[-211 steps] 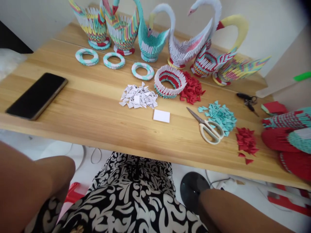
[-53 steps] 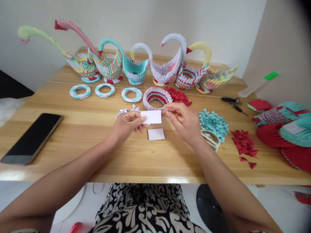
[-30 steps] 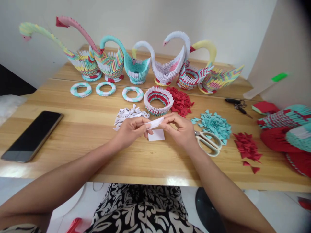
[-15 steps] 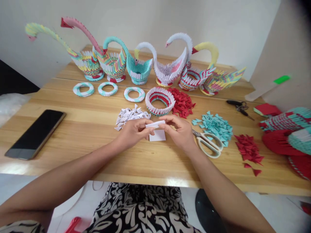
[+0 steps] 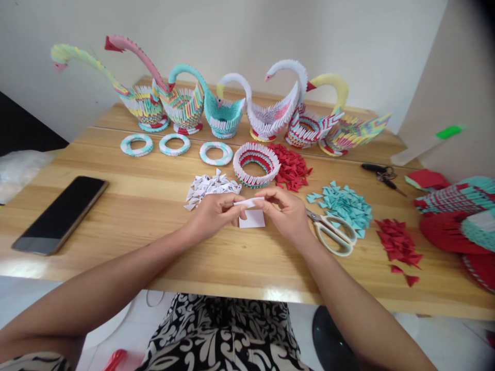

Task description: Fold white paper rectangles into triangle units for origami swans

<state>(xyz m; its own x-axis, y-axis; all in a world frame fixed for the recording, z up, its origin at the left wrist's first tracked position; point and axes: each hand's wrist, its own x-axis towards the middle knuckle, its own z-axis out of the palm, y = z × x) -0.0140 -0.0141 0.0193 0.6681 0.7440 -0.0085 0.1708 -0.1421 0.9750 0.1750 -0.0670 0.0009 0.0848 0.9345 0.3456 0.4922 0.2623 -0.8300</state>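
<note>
A small strip of white paper point(image 5: 249, 202), seemingly folded, is pinched at its two ends between my hands. My left hand point(image 5: 216, 212) grips the left end with thumb and fingers, and my right hand point(image 5: 284, 211) grips the other end the same way. On the table just below lies a flat piece of white paper point(image 5: 252, 219). Behind my left hand is a pile of folded white paper triangles point(image 5: 211, 185). A round paper ring-bowl point(image 5: 256, 180) in white, red and teal stands beyond the fingers. White-handled scissors point(image 5: 335, 233) lie right of my right hand.
Several paper swans point(image 5: 224, 118) line the back of the table. Three paper rings point(image 5: 174, 145) lie before them. Piles of red triangles point(image 5: 292, 167) and teal triangles point(image 5: 344, 206) are to the right. A phone point(image 5: 60, 214) lies left; a red-and-teal paper model point(image 5: 444, 232) is far right.
The view has shifted slightly, so the table appears a little lower. Both hands keep hold of the white strip, which now shows more of its face.
</note>
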